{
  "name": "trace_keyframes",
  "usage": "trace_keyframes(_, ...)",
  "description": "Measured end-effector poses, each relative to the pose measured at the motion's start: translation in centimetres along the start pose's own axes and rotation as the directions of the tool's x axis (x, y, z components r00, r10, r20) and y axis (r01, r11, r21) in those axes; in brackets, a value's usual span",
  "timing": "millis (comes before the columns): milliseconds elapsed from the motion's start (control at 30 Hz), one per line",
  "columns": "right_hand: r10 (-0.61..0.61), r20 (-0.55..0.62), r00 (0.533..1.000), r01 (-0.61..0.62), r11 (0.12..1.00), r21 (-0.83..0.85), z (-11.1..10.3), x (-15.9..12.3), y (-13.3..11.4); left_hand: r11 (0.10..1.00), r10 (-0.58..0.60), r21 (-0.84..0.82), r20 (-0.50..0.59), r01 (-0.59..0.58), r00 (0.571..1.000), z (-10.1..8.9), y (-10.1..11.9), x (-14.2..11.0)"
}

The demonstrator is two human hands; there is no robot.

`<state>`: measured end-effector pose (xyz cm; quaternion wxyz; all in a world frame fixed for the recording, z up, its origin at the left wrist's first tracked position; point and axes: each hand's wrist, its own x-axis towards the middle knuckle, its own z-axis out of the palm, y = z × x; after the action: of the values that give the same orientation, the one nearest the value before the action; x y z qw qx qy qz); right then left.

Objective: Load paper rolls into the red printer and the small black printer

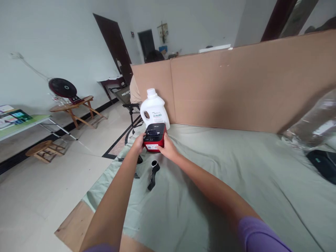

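Between my two hands is a small red and black box-shaped device [155, 136] with a dark top and a white label on its near side; it looks like a label printer. My left hand [138, 142] grips its left side. On the right side, my right hand [168, 147] is closed on it, thumb at the front. A white jug [154, 110] with a handle and cap stands just behind it. Nearer to me, a black curved piece with a ring end [153, 175] lies on the green cloth [183, 196]. Other dark items are partly hidden by my left forearm.
A cardboard panel [223, 87] stands along the back of the cloth-covered table. At the right are a clear plastic-wrapped bundle [315, 119] and a black pouch [322, 162]. A folding chair [126, 96], stools and a fan [63, 88] stand beyond on the left. A person is partly hidden behind the panel.
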<state>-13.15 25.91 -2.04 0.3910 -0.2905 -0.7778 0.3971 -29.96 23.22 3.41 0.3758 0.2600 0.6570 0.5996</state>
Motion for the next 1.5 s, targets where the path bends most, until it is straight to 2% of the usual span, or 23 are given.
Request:
trace_keyframes(67, 0.044, -0.046, 0.998, -0.044, 0.999, -0.010, -1.0, -1.3, -0.2, 0.998, 0.056, -0.006, -0.022, -0.056, 0.998, 0.0, 0.6, -0.4)
trace_keyframes(133, 0.039, -0.066, 0.997, -0.042, 0.998, -0.043, -3.4, -3.8, -0.1, 0.986, 0.166, 0.004, -0.035, -0.166, 0.986, -0.1, 1.3, -1.4)
trace_keyframes(167, 0.031, -0.088, 0.996, -0.037, 0.997, -0.071, -5.4, -5.5, 0.0, 0.969, 0.244, 0.037, -0.017, -0.243, 0.970, -0.3, 1.6, -2.0)
trace_keyframes(233, 0.038, -0.142, 0.989, -0.061, 0.985, -0.161, -10.8, -9.8, 0.6, 0.896, 0.394, 0.181, 0.093, -0.404, 0.914, -0.9, 2.0, -3.4)
trace_keyframes(267, 0.049, -0.184, 0.982, -0.085, 0.977, -0.196, -14.2, -12.3, 1.0, 0.830, 0.446, 0.283, 0.177, -0.480, 0.877, -1.3, 2.0, -4.3)
trace_keyframes(333, 0.026, -0.295, 0.955, -0.141, 0.916, -0.375, -21.8, -17.6, 1.4, 0.629, 0.480, 0.502, 0.350, -0.594, 0.804, -1.9, 2.1, -6.1)
trace_keyframes(400, 0.049, -0.443, 0.895, -0.303, 0.795, -0.525, -29.7, -22.9, 1.3, 0.313, 0.502, 0.685, 0.469, -0.658, 0.727, -1.6, 2.1, -8.2)
trace_keyframes(467, 0.068, -0.565, 0.822, -0.482, 0.612, -0.627, -36.7, -27.5, 0.6, 0.056, 0.591, 0.791, 0.466, -0.609, 0.659, 0.2, 1.8, -10.8)
trace_keyframes(500, 0.086, -0.616, 0.783, -0.565, 0.514, -0.646, -39.5, -29.2, 0.2, -0.012, 0.623, 0.808, 0.466, -0.589, 0.628, 1.8, 1.5, -12.5)
trace_keyframes(567, 0.168, -0.721, 0.673, -0.725, 0.342, -0.597, -43.8, -31.4, -0.4, -0.058, 0.608, 0.771, 0.531, -0.634, 0.590, 6.1, 0.1, -16.6)
trace_keyframes(633, 0.285, -0.791, 0.541, -0.841, 0.215, -0.497, -46.2, -31.9, -0.6, -0.065, 0.443, 0.621, 0.719, -0.781, 0.535, 11.0, -2.5, -21.2)
trace_keyframes(667, 0.341, -0.805, 0.485, -0.874, 0.168, -0.455, -46.9, -31.7, -0.6, -0.045, 0.337, 0.515, 0.815, -0.856, 0.472, 13.4, -4.1, -23.4)
trace_keyframes(700, 0.387, -0.808, 0.444, -0.894, 0.127, -0.430, -47.4, -31.3, -0.4, -0.006, 0.242, 0.406, 0.887, -0.914, 0.392, 15.5, -5.8, -25.4)
trace_keyframes(733, 0.419, -0.806, 0.418, -0.902, 0.092, -0.421, -47.7, -30.9, -0.1, 0.028, 0.157, 0.294, 0.943, -0.955, 0.295, 17.2, -7.4, -27.0)
trace_keyframes(767, 0.440, -0.801, 0.405, -0.904, 0.062, -0.424, -48.0, -30.4, 0.2, 0.057, 0.095, 0.218, 0.970, -0.974, 0.223, 18.4, -8.8, -28.3)
trace_keyframes(833, 0.480, -0.786, 0.389, -0.902, 0.023, -0.432, -48.6, -29.7, 0.9, 0.104, 0.007, 0.132, 0.991, -0.986, 0.133, 19.4, -10.8, -29.9)
trace_keyframes(967, 0.587, -0.736, 0.337, -0.912, 0.009, -0.410, -49.6, -29.2, 1.1, 0.134, -0.054, 0.115, 0.993, -0.984, 0.108, 18.0, -11.6, -30.6)
trace_keyframes(1067, 0.620, -0.715, 0.323, -0.910, -0.003, -0.414, -48.1, -28.5, -0.1, 0.147, -0.066, 0.092, 0.994, -0.985, 0.083, 16.6, -11.4, -30.9)
trace_keyframes(1133, 0.630, -0.689, 0.358, -0.891, 0.009, -0.454, -45.1, -27.6, -1.6, 0.152, -0.065, 0.073, 0.996, -0.986, 0.064, 16.1, -11.5, -31.2)
trace_keyframes(1233, 0.628, -0.628, 0.459, -0.837, 0.069, -0.543, -38.1, -25.4, -4.2, 0.158, -0.053, 0.031, 0.998, -0.987, 0.023, 15.9, -11.5, -31.5)
trace_keyframes(1333, 0.598, -0.545, 0.587, -0.756, 0.163, -0.634, -30.4, -22.7, -6.6, 0.187, -0.025, -0.065, 0.997, -0.980, -0.071, 15.4, -11.3, -31.9)
trace_keyframes(1433, 0.558, -0.509, 0.656, -0.702, 0.205, -0.682, -24.3, -20.5, -8.1, 0.219, -0.005, -0.170, 0.984, -0.961, -0.175, 14.7, -11.2, -32.7)
trace_keyframes(1500, 0.525, -0.516, 0.677, -0.686, 0.197, -0.700, -21.8, -19.5, -8.4, 0.222, -0.003, -0.210, 0.976, -0.952, -0.216, 14.4, -11.2, -33.3)
